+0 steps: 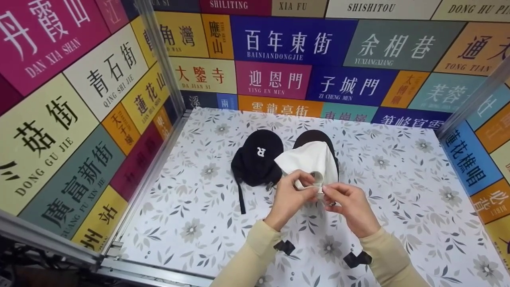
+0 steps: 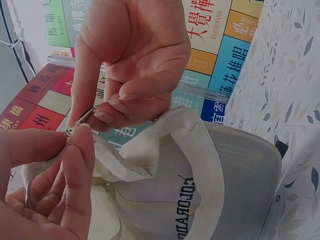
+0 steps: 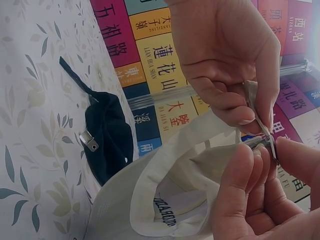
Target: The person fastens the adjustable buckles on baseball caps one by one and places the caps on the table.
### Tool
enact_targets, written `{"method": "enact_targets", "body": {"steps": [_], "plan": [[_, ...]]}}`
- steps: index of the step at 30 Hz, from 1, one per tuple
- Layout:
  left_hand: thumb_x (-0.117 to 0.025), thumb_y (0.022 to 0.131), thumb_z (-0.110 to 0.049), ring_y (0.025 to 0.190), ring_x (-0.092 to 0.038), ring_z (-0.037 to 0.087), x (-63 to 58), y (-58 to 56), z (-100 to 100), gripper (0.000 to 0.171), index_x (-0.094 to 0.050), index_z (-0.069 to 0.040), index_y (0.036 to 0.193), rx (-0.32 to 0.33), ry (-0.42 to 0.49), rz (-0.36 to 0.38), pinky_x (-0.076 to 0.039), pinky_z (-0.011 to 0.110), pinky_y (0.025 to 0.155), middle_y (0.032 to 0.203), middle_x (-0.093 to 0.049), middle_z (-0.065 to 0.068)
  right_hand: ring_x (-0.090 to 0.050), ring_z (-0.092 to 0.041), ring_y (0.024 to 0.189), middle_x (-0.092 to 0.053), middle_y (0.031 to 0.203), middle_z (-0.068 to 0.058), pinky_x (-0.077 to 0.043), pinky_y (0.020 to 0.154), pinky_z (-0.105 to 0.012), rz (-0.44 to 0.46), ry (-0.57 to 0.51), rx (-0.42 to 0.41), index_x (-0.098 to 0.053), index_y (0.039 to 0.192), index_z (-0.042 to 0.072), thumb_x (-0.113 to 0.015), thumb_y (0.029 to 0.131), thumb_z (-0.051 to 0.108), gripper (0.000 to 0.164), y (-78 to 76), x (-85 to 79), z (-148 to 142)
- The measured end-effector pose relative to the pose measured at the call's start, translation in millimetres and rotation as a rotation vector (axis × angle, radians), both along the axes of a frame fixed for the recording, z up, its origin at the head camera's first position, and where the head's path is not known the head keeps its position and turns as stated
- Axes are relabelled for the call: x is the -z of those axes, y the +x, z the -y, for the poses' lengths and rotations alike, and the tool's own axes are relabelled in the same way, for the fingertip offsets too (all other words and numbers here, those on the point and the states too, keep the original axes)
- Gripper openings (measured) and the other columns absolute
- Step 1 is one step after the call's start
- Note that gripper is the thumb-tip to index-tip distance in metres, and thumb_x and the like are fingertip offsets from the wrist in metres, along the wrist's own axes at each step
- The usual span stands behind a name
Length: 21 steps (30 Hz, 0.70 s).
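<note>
A white cap [image 1: 310, 155] with a dark brim [image 1: 316, 137] sits upright before me, its back opening toward me. Dark COLORADO lettering [image 2: 183, 207] shows through that opening in the left wrist view. My left hand [image 1: 293, 195] pinches the cap's cream strap [image 3: 251, 95] behind the crown. Fingertips of my right hand [image 1: 354, 207] pinch the small metal buckle [image 3: 270, 142] on it, right against the left fingertips. To the left lies a black cap [image 1: 257, 163] bearing a white R, with its loose strap [image 1: 241, 199] trailing toward me and a metal clasp [image 3: 89, 141].
Both caps are on a table [image 1: 191, 207] covered in white leaf-and-flower print. Colourful sign panels [image 1: 295, 44] wall the back and both sides. Metal frame posts [image 1: 161, 56] stand at the corners, and a metal rail [image 1: 159, 275] edges the table.
</note>
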<state>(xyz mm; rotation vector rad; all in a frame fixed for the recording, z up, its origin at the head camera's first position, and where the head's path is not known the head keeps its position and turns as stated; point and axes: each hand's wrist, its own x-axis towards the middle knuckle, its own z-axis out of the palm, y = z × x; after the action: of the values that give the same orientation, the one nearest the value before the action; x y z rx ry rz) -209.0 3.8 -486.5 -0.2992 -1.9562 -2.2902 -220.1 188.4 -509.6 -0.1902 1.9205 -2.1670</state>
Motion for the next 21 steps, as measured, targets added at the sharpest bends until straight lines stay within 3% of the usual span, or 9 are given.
{"method": "enact_targets", "body": {"steps": [9, 13, 21], "plan": [[-0.068, 0.072, 0.005, 0.056, -0.060, 0.039, 2.0, -2.3, 0.8, 0.017, -0.063, -0.001, 0.087, -0.003, 0.018, -0.014, -0.051, 0.044, 0.052, 0.076, -0.056, 0.017, -0.056, -0.019, 0.073, -0.057, 0.080, -0.009, -0.052, 0.065, -0.039, 0.004, -0.001, 0.007, -0.056, 0.100, -0.011, -0.063, 0.086, 0.020, 0.034, -0.4, 0.5, -0.1], [-0.068, 0.072, 0.006, 0.056, -0.060, 0.039, 1.8, -2.4, 0.6, 0.017, -0.061, 0.004, 0.088, 0.003, 0.032, -0.016, -0.052, 0.043, 0.054, 0.076, -0.056, 0.018, -0.057, -0.020, 0.073, -0.057, 0.080, -0.010, -0.052, 0.066, -0.040, 0.007, -0.002, 0.012, -0.056, 0.099, -0.010, -0.063, 0.086, 0.020, 0.034, 0.0, 0.5, 0.4], [-0.069, 0.071, 0.007, 0.057, -0.061, 0.033, 0.2, -0.4, -0.8, 0.018, -0.061, 0.004, 0.088, -0.002, 0.016, -0.008, -0.052, 0.040, 0.055, 0.077, -0.055, 0.019, -0.056, -0.023, 0.073, -0.056, 0.080, -0.012, -0.052, 0.066, -0.043, 0.028, 0.009, 0.049, -0.058, 0.100, -0.010, -0.066, 0.083, 0.022, 0.038, 1.8, 1.0, 2.0]]}}
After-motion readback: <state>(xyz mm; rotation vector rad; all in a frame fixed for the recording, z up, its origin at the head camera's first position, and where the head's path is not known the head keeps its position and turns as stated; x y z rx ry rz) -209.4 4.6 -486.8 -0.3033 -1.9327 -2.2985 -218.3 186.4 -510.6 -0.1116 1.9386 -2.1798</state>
